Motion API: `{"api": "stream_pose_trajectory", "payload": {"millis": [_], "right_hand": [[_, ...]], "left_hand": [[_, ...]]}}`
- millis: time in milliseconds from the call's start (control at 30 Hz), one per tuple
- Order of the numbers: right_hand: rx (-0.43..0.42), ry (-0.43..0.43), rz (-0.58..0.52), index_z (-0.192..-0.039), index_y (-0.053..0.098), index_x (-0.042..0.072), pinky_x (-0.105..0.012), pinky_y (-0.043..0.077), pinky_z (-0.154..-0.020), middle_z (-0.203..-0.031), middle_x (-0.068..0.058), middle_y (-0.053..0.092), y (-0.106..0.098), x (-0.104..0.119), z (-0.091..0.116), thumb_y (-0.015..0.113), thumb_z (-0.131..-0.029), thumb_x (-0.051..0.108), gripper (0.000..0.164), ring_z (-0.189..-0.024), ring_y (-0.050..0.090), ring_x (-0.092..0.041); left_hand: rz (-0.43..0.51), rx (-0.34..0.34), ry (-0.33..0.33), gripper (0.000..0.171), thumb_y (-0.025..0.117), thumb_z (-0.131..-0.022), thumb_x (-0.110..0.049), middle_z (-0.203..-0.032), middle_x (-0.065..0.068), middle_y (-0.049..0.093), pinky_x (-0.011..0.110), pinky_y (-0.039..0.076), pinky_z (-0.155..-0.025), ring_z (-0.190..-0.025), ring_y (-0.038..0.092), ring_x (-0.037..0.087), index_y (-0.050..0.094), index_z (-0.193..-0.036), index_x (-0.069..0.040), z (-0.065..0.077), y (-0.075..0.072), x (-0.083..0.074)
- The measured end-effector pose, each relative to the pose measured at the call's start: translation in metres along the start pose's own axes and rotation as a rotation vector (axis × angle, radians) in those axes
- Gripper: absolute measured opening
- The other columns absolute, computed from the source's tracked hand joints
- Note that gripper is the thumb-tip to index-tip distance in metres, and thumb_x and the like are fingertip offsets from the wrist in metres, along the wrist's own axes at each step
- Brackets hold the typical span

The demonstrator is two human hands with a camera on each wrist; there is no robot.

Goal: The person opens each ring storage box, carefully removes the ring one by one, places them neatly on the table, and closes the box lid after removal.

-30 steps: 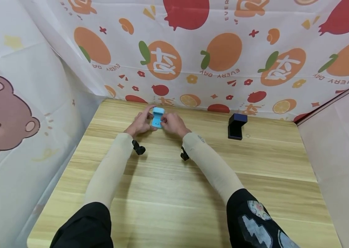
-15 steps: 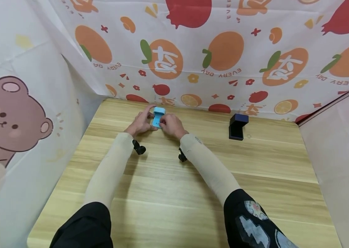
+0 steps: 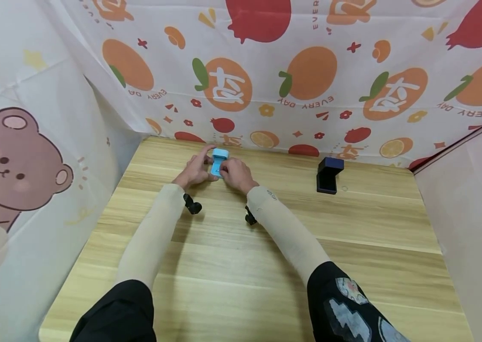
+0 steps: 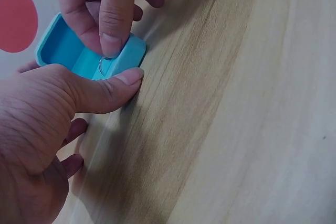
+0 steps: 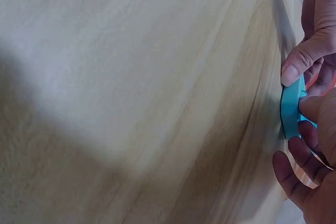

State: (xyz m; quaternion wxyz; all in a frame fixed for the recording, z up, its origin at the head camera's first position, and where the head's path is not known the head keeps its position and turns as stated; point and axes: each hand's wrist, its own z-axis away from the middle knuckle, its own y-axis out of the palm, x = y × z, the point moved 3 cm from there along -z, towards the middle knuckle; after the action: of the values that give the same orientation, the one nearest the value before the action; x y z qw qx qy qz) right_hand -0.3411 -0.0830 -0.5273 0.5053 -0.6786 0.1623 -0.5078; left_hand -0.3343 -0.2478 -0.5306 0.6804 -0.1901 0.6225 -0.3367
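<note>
A light-blue ring box (image 3: pixel 220 153) stands with its lid up at the far edge of the table. My left hand (image 3: pixel 195 170) grips it from the left side; in the left wrist view the thumb (image 4: pixel 123 80) lies along the box's front. From the right, my right hand (image 3: pixel 236 174) reaches into the box. Its thumb (image 4: pixel 111 43) and a fingertip pinch a thin silver ring (image 4: pixel 102 65) at the cushion, and part of the ring's band is hidden. In the right wrist view both hands meet at the blue box (image 5: pixel 291 111).
An opened dark navy ring box (image 3: pixel 326 176) stands to the right on the wooden table (image 3: pixel 232 266). Beside it lies a small, faint ring (image 3: pixel 344 188). A fruit-print curtain (image 3: pixel 262 85) hangs right behind the table's back edge.
The right hand and forearm have shifted slightly left, closer over the blue box. The left hand keeps its hold, and the navy box stays put.
</note>
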Motion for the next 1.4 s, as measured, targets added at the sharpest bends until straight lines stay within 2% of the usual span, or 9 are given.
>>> {"api": "stream_pose_trajectory", "payload": {"millis": [233, 467, 933, 1400], "right_hand": [[0.002, 0.012, 0.055, -0.101, 0.071, 0.015, -0.035, 0.053, -0.086, -0.111, -0.002, 0.061, 0.004, 0.005, 0.001, 0.057, -0.103, 0.021, 0.015, -0.097, 0.055, -0.015], [0.017, 0.029, 0.083, -0.096, 0.062, 0.016, -0.032, 0.048, -0.077, -0.112, -0.003, 0.055, 0.007, 0.008, 0.002, 0.051, -0.106, 0.020, 0.016, -0.096, 0.052, -0.017], [-0.024, 0.022, 0.066, -0.099, 0.062, 0.017, -0.029, 0.044, -0.072, -0.108, -0.002, 0.053, 0.010, 0.008, 0.004, 0.051, -0.105, 0.020, 0.012, -0.091, 0.050, -0.016], [-0.030, 0.010, 0.095, -0.107, 0.056, 0.019, -0.028, 0.042, -0.068, -0.105, -0.003, 0.051, 0.016, 0.009, 0.006, 0.047, -0.107, 0.023, 0.009, -0.086, 0.049, -0.017]], "left_hand": [[-0.009, 0.006, 0.001, 0.102, 0.086, -0.081, -0.009, -0.136, 0.021, 0.062, 0.061, 0.015, -0.119, -0.132, 0.040, 0.039, 0.023, -0.160, -0.023, 0.002, 0.000, 0.000], [-0.015, 0.001, -0.003, 0.102, 0.086, -0.080, -0.010, -0.136, 0.020, 0.062, 0.061, 0.015, -0.120, -0.133, 0.040, 0.038, 0.024, -0.159, -0.022, 0.001, 0.000, 0.000], [-0.012, -0.019, 0.002, 0.101, 0.087, -0.079, -0.009, -0.134, 0.019, 0.064, 0.060, 0.018, -0.116, -0.130, 0.041, 0.037, 0.026, -0.159, -0.023, 0.001, 0.001, 0.001], [-0.011, -0.019, -0.023, 0.100, 0.085, -0.081, -0.012, -0.137, 0.016, 0.062, 0.060, 0.014, -0.118, -0.133, 0.039, 0.036, 0.024, -0.159, -0.026, 0.004, 0.002, 0.001]]}}
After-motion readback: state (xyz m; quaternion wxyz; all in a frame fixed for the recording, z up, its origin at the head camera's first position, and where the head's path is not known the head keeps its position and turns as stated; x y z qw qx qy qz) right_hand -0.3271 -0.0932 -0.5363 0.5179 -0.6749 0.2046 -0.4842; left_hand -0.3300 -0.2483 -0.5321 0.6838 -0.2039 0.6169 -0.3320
